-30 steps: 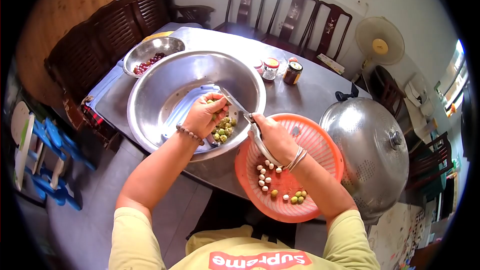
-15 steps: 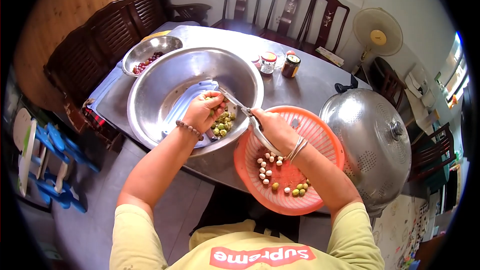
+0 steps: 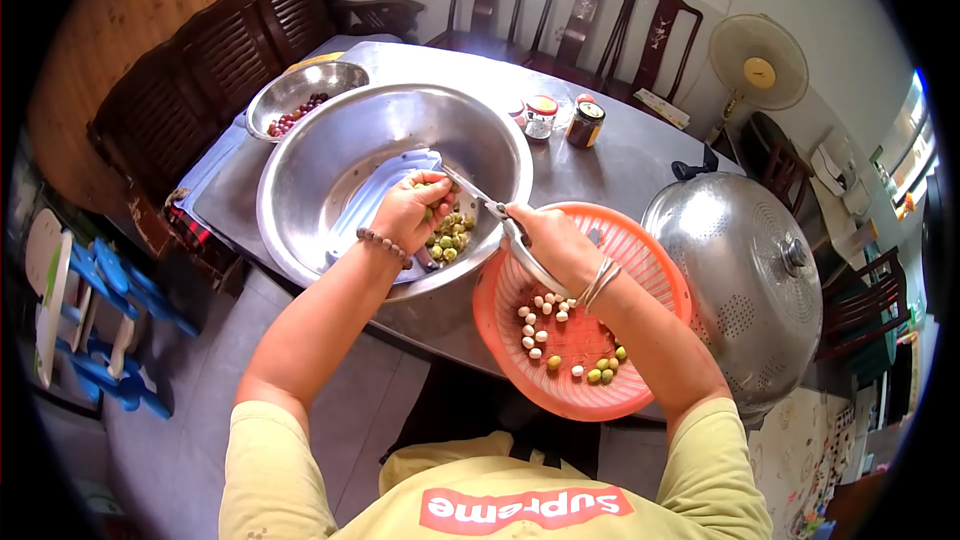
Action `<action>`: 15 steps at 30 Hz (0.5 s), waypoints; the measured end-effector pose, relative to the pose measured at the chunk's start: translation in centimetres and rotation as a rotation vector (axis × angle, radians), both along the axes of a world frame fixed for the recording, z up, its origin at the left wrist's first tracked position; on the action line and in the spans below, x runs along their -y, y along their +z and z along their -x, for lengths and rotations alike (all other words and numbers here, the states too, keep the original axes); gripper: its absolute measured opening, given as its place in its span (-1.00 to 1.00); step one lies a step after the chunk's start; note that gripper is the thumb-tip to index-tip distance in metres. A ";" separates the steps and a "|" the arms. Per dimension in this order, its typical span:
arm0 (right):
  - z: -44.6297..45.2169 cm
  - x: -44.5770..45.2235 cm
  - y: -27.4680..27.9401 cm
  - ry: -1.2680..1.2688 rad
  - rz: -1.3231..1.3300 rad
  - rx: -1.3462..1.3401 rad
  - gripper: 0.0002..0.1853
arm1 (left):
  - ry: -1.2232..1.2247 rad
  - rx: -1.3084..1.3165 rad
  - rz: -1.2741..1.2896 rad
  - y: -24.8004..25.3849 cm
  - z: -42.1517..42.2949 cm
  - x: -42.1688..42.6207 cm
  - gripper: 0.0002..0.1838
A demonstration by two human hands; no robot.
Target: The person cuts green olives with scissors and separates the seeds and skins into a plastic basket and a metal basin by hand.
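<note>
Over the large steel basin (image 3: 290, 180), my left hand (image 3: 412, 208) is closed around a small green fruit, mostly hidden by the fingers. My right hand (image 3: 550, 242) grips the handles of metal scissors (image 3: 470, 183), whose blades point at the fingertips of my left hand. Inside the basin lie a blue-and-white cloth-like item (image 3: 375, 190) and several green pieces (image 3: 450, 240). Beneath my right forearm sits an orange colander (image 3: 640, 250), holding several white peeled pieces (image 3: 530, 330) and several green fruits (image 3: 600, 372).
A smaller steel bowl (image 3: 275, 98) with red fruit (image 3: 300, 115) stands behind the basin. Two jars (image 3: 540, 118) (image 3: 585, 126) are on the grey table (image 3: 620, 165). A perforated steel lid (image 3: 740, 290) is at the right. Chairs, a wooden bench and a fan (image 3: 758, 65) stand around.
The view has shifted slightly, so the basin and colander appear a little higher. Both hands stay close together over the basin, with the scissors still in my right hand.
</note>
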State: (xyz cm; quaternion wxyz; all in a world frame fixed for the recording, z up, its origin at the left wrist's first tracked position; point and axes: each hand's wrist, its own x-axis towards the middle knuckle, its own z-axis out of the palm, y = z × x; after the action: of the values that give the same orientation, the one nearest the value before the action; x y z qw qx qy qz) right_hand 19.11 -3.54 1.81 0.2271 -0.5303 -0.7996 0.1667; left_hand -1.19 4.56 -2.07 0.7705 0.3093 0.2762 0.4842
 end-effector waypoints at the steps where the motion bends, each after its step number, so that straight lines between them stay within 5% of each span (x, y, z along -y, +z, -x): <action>1: 0.0 0.0 0.0 -0.004 -0.007 0.008 -0.72 | 0.008 -0.006 0.002 0.2 0.0 0.1 -0.94; 11: 0.3 0.2 1.3 -0.062 0.219 -0.064 -0.73 | 0.007 -0.035 -0.033 0.1 0.0 0.1 -0.93; 15: 0.1 0.2 0.8 -0.039 0.329 -0.304 -0.73 | -0.029 -0.017 -0.072 0.4 0.0 0.0 -0.98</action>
State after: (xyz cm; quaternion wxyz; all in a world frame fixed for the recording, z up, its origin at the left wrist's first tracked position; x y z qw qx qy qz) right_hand 18.99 -3.77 2.65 0.2587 -0.5445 -0.7078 0.3683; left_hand -1.21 4.54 -1.63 0.7633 0.3451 0.2607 0.4800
